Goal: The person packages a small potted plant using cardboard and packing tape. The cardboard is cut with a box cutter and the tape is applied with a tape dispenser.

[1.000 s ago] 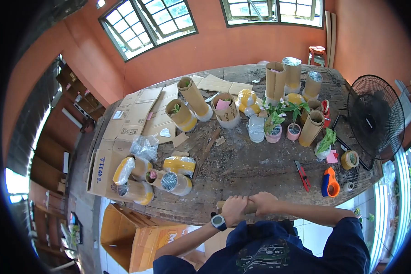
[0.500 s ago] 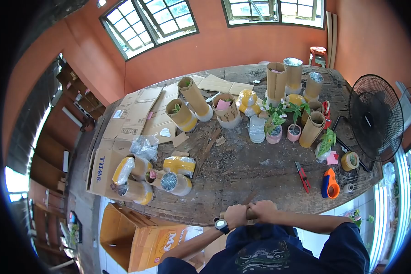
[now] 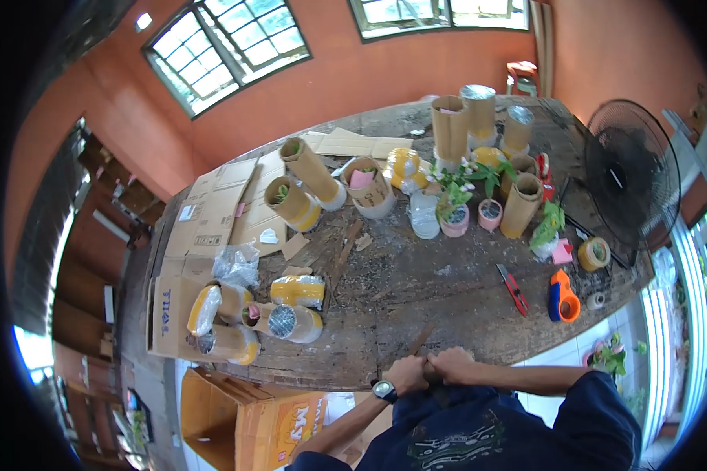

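Note:
Close to my body at the table's front edge, my left hand (image 3: 407, 374) and my right hand (image 3: 452, 366) are closed side by side. Between them shows a bit of a brown piece that looks like cardboard (image 3: 430, 370); the fingers hide most of it. Just beyond the hands lies a narrow brown strip (image 3: 422, 338) on the wooden table (image 3: 401, 302). To the right are a red-handled cutter (image 3: 514, 290) and an orange and blue tape dispenser (image 3: 563, 297).
Potted plants (image 3: 454, 217) and cardboard tubes (image 3: 521, 206) stand at the back right. Taped tubes (image 3: 297, 322) lie at the left, near flattened cardboard (image 3: 212, 204). A black fan (image 3: 632, 173) stands at the right. An open carton (image 3: 251, 424) is below the table edge.
The camera view has shifted, so the table items appear further left and up. Both hands stay closed together near my body, and less of the brown piece shows.

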Motion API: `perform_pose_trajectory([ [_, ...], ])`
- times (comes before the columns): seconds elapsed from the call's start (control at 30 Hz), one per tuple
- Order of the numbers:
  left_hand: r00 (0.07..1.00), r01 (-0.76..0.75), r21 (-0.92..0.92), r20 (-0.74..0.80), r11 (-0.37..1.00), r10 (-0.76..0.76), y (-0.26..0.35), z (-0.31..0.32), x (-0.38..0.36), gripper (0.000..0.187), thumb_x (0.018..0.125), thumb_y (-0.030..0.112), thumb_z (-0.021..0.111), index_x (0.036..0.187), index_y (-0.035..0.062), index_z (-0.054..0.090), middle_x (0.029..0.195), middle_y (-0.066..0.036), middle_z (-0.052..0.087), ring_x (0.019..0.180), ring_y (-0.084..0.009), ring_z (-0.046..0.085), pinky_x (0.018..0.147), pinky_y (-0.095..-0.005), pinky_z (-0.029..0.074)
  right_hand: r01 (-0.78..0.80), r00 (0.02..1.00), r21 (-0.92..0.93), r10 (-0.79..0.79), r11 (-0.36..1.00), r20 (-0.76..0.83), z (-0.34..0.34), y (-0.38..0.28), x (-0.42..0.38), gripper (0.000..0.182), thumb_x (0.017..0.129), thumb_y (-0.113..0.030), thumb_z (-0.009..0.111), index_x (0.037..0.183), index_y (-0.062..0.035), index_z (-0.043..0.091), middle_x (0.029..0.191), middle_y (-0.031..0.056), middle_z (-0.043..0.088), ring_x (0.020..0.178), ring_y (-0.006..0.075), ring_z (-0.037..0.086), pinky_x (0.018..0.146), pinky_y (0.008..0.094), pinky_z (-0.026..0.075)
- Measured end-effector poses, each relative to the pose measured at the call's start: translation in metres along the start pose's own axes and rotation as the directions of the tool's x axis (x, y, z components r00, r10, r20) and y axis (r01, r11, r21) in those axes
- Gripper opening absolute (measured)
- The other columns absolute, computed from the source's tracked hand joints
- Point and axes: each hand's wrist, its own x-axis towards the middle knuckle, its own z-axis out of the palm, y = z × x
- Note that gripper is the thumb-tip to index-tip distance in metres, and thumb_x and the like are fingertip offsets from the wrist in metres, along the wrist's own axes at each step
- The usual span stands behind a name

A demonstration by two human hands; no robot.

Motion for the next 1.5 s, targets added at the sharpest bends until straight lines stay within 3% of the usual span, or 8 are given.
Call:
perform_pose_trajectory([
  [0.1, 0.987, 0.026, 0.075, -0.163, 0.997, -0.013, -0.002, -0.012, 0.007, 0.081, 0.058, 0.021, 0.08, 0.132, 0.0127, 0.051, 0.129, -0.021, 0.06, 0.125, -0.0343, 0.056, 0.108, -0.0583, 0.036, -0.121, 0.99, 0.031, 0.123, 0.992, -0.076, -0.01, 0.003, 0.009, 0.056, 0.069, -0.028, 0.08, 0.113, -0.0007, 0.059, 0.098, 0.0215, 0.071, 0.093, 0.0344, 0.072, 0.077, 0.0445, 0.058],
  [0.27, 0.89, 0.091, 0.112, -0.455, 0.99, -0.03, 0.029, -0.066, -0.02, 0.116, 0.064, 0.034, 0.083, 0.158, 0.0193, 0.018, 0.161, -0.02, 0.017, 0.151, -0.0425, 0.005, 0.111, -0.0734, 0.007, -0.333, 0.938, 0.505, 0.332, 0.796, 0.096, -0.053, 0.046, 0.033, 0.068, 0.069, -0.044, 0.076, 0.12, -0.0007, 0.063, 0.105, 0.0234, 0.07, 0.099, 0.0393, 0.069, 0.082, 0.0464, 0.056],
  [0.37, 0.841, -0.087, -0.089, -0.54, 0.992, 0.025, 0.033, -0.067, -0.027, 0.107, 0.069, 0.042, 0.082, 0.157, 0.0194, 0.025, 0.162, -0.021, 0.014, 0.151, -0.0445, -0.003, 0.112, -0.0723, 0.005, -0.257, 0.939, 0.725, 0.343, 0.639, 0.031, -0.065, 0.079, 0.038, 0.06, 0.075, -0.033, 0.069, 0.124, 0.0011, 0.062, 0.102, 0.0188, 0.071, 0.094, 0.0303, 0.068, 0.079, 0.0402, 0.055],
  [0.7, 0.64, 0.541, -0.441, -0.337, 0.716, -0.69, -0.013, 0.023, -0.005, 0.081, 0.078, 0.066, 0.069, 0.136, 0.0127, 0.052, 0.151, -0.029, 0.029, 0.146, -0.0503, 0.011, 0.107, -0.0733, 0.018, -0.123, 0.878, 0.977, 0.439, -0.174, 0.189, -0.084, 0.165, 0.011, 0.038, 0.072, -0.015, 0.066, 0.106, 0.0045, 0.068, 0.089, 0.0088, 0.068, 0.086, 0.0182, 0.065, 0.075, 0.0332, 0.053],
  [0.8, 0.562, 0.476, -0.518, -0.442, 0.71, -0.699, -0.028, 0.031, -0.003, 0.074, 0.078, 0.049, 0.073, 0.138, 0.0117, 0.052, 0.146, -0.029, 0.034, 0.142, -0.0515, 0.018, 0.108, -0.0657, 0.027, -0.069, 0.78, 0.9, 0.586, 0.43, -0.22, -0.071, 0.197, 0.006, 0.041, 0.069, -0.013, 0.071, 0.106, 0.0039, 0.07, 0.096, 0.0137, 0.071, 0.09, 0.022, 0.067, 0.081, 0.0345, 0.053],
  [1.1, 0.734, 0.248, -0.419, -0.508, 0.874, -0.451, -0.059, 0.034, 0.005, 0.047, 0.077, 0.011, 0.067, 0.122, -0.0004, 0.062, 0.139, -0.024, 0.043, 0.109, -0.0454, 0.056, 0.098, -0.047, 0.046, -0.274, -0.42, 0.945, 0.862, 0.177, -0.283, -0.038, 0.343, -0.032, 0.092, 0.062, -0.009, 0.078, 0.145, -0.0045, 0.038, 0.133, 0.0211, 0.057, 0.12, 0.034, 0.057, 0.099, 0.0422, 0.047],
  [1.23, 0.552, 0.346, -0.279, -0.711, 0.896, -0.435, -0.046, 0.02, 0.005, 0.038, 0.077, 0.015, 0.075, 0.111, 0.0009, 0.065, 0.123, -0.023, 0.05, 0.108, -0.0419, 0.058, 0.09, -0.0464, 0.05, -0.37, 0.016, 0.871, 0.94, 0.323, -0.342, -0.049, 0.355, -0.043, 0.115, 0.055, -0.021, 0.089, 0.149, -0.0039, 0.027, 0.144, 0.0267, 0.042, 0.132, 0.043, 0.044, 0.112, 0.0438, 0.039],
  [1.5, 0.509, 0.345, -0.499, -0.612, 0.795, -0.605, -0.054, 0.007, -0.012, 0.045, 0.077, 0.006, 0.07, 0.12, 0.0041, 0.058, 0.124, -0.026, 0.046, 0.104, -0.0481, 0.059, 0.087, -0.0509, 0.052, -0.578, 0.003, 0.751, 0.921, 0.319, -0.389, -0.068, 0.355, -0.036, 0.117, 0.056, -0.047, 0.088, 0.147, -0.0037, 0.028, 0.142, 0.0249, 0.049, 0.132, 0.0397, 0.047, 0.11, 0.0424, 0.041],
])
